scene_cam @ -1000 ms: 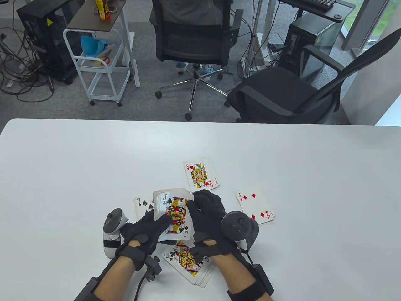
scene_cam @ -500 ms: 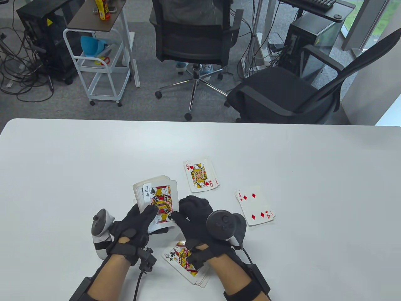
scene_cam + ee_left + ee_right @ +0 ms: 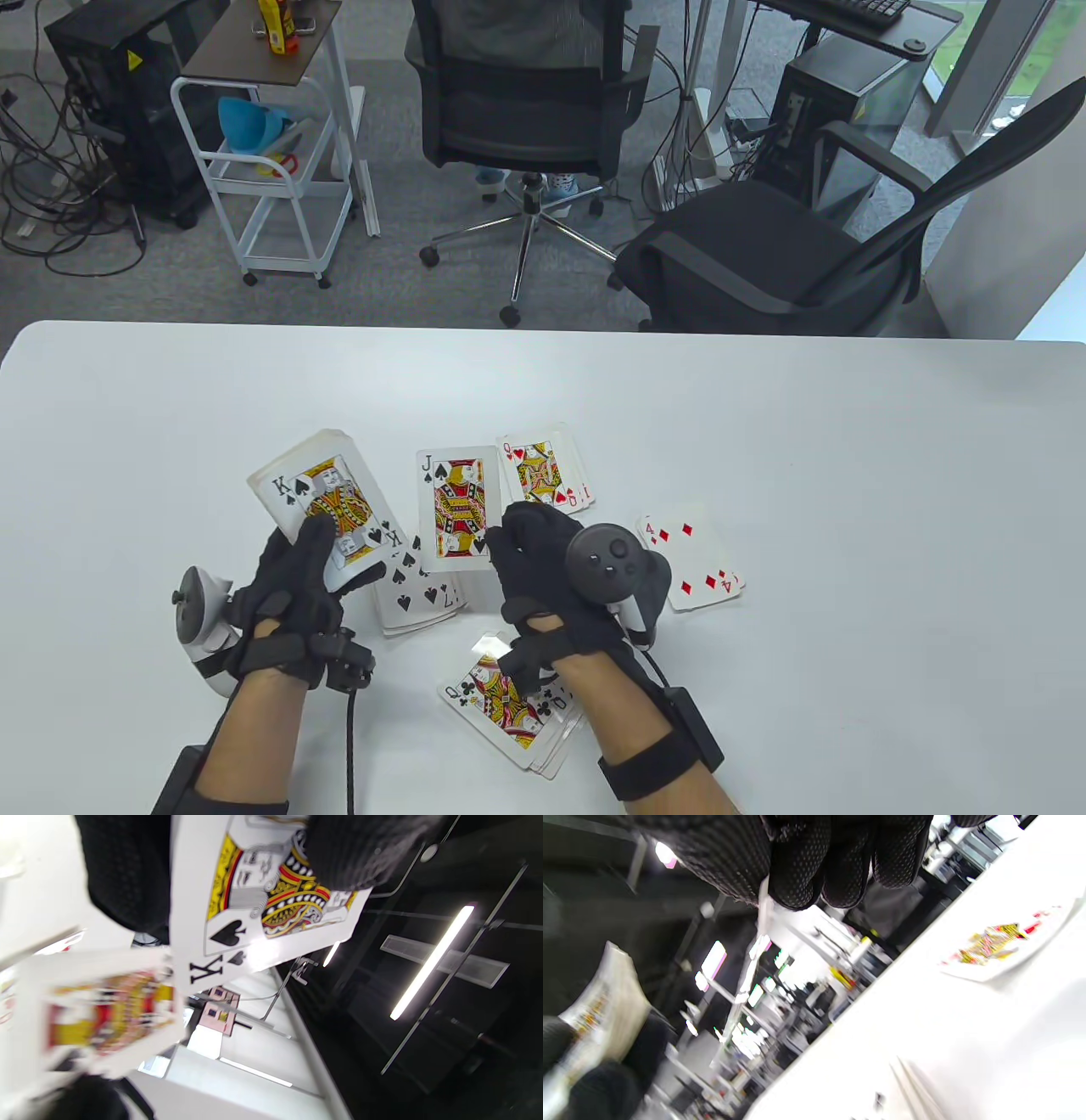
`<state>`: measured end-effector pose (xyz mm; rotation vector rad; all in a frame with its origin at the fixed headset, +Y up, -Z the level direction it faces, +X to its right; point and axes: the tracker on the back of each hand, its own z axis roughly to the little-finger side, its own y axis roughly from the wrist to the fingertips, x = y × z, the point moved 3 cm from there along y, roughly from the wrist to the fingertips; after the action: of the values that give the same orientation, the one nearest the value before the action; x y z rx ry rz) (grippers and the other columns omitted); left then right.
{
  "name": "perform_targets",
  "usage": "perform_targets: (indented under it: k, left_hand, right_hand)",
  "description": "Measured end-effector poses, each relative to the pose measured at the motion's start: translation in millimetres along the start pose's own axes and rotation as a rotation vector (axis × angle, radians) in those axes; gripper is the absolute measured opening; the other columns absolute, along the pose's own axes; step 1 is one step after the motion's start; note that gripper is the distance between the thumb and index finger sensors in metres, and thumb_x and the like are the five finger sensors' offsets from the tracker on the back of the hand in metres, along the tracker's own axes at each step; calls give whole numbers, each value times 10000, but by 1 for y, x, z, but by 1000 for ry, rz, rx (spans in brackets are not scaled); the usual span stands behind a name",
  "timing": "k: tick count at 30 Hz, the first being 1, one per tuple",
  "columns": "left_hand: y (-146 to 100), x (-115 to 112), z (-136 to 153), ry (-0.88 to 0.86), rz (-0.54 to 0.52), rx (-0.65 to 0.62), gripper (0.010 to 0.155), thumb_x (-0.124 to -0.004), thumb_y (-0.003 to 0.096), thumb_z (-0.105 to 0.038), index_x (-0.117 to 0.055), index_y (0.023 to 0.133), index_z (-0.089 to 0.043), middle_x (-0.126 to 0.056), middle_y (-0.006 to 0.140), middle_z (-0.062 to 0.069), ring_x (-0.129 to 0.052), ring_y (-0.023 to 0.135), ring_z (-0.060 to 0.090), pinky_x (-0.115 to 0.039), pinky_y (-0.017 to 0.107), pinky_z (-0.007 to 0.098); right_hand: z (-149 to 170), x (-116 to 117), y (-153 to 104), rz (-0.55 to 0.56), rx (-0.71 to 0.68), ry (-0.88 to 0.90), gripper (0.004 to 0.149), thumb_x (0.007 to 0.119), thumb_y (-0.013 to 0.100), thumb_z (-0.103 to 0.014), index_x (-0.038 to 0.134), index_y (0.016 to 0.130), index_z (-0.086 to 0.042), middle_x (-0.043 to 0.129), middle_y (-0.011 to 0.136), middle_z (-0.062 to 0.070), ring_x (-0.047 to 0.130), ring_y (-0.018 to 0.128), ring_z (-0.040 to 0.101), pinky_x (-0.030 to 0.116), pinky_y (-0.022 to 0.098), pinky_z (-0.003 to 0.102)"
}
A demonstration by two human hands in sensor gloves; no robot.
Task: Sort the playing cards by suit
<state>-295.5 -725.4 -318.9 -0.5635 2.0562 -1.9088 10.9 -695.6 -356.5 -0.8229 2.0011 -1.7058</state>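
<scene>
Sorting well under way, by the look of the bench (image 3: 848,424). Four face-up piles sit toward its near edge: hearts pile (image 3: 543,469) topped by a queen, furthest back; diamonds pile (image 3: 691,562) with a four on top, to the right; clubs pile (image 3: 509,709) showing a queen, nearest you; spades pile (image 3: 420,594) with a seven on top, just left of centre.

Your left hand (image 3: 293,594) has its grip curled round the unsorted stack (image 3: 327,501), thumb laid across the face, king of spades uppermost. The stack is held off the bench, left of the piles. The left wrist view confirms the king and the thumb on it.

Your right hand (image 3: 543,564) pinches the jack of spades (image 3: 456,508) at its lower right corner, thumb and fingers closed on the edge. The card hangs above the far end of the spades pile, close beside the hearts. I cannot tell whether it touches anything below.

Judgement: the jack belongs on the spades pile, just beneath and toward you, so the drop is a short one. The king goes there too. The held stack looks fairly thick, so a good share of the deck is left to sort. Watch the hearts pile alongside; it sits close enough for a stray card to land there.
</scene>
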Motion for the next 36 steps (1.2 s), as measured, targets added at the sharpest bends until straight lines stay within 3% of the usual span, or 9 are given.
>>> perform_targets:
  k: [2, 7, 12, 15, 19, 24, 30, 33, 36]
  left_hand:
    - [0, 5, -2, -26, -18, -8, 567, -815, 531, -486, -638, 1023, -266, -847, 966, 13, -970, 800, 296, -956, 461, 392]
    - [-1, 0, 0, -49, 10, -16, 569, -800, 535, -492, -630, 1026, -257, -846, 965, 17, -974, 793, 297, -958, 454, 388]
    - [0, -8, 8, -37, 53, 0, 573, -796, 536, -494, -633, 1024, -243, -858, 954, 21, -987, 774, 297, -961, 443, 386]
    - [-1, -11, 9, -26, 69, 3, 571, -795, 536, -495, -634, 1023, -242, -860, 951, 22, -990, 770, 296, -963, 440, 385]
    - [-2, -19, 11, -15, 99, 8, 572, -794, 537, -495, -634, 1023, -240, -862, 949, 24, -992, 767, 296, -963, 439, 384]
    - [-5, -30, 18, 24, 138, 26, 572, -795, 537, -490, -633, 1024, -237, -861, 950, 26, -992, 767, 295, -964, 436, 387]
    - [-8, -47, 37, 130, 203, 86, 572, -801, 538, -464, -619, 1031, -240, -845, 965, 29, -980, 786, 304, -960, 457, 396]
    - [-7, -55, 45, 190, 246, 110, 571, -816, 537, -448, -615, 1032, -246, -841, 970, 22, -977, 794, 298, -959, 466, 394]
    - [-9, -59, 55, 232, 270, 138, 572, -837, 533, -437, -624, 1029, -248, -851, 964, 14, -986, 788, 292, -964, 461, 389]
  right_hand:
    - [-7, 17, 10, -122, 27, -111, 400, 823, 553, -335, 801, 832, -49, 604, 1044, 227, 461, 1009, 521, 282, 659, 762]
    - [-22, 59, 31, -256, 80, -294, 402, 820, 557, -346, 805, 828, -51, 540, 1068, 235, 353, 1029, 524, 230, 651, 761]
    - [-23, 95, 38, -292, 124, -502, 398, 831, 552, -366, 810, 805, -60, 543, 1060, 238, 346, 1025, 524, 219, 651, 755]
    - [-21, 99, 39, -267, 122, -645, 409, 862, 540, -396, 785, 809, -97, 549, 1061, 227, 354, 1028, 519, 233, 658, 752]
    - [-19, 84, 30, -221, 71, -505, 412, 858, 536, -391, 772, 811, -96, 571, 1048, 226, 393, 1018, 519, 258, 662, 747]
    - [-19, 34, 9, -101, 1, -318, 408, 795, 556, -411, 773, 823, -103, 578, 1049, 226, 399, 1017, 524, 269, 660, 749]
    - [-7, -25, -25, 87, -145, 53, 473, 723, 573, -456, 760, 876, -96, 585, 1047, 237, 402, 1011, 534, 284, 654, 751]
    - [-6, -28, -35, 133, -198, 120, 493, 726, 567, -470, 750, 889, -98, 598, 1040, 231, 420, 1008, 530, 304, 659, 746]
    - [-7, -20, -41, 134, -242, 56, 511, 736, 561, -484, 736, 901, -102, 599, 1040, 227, 430, 1005, 529, 311, 656, 746]
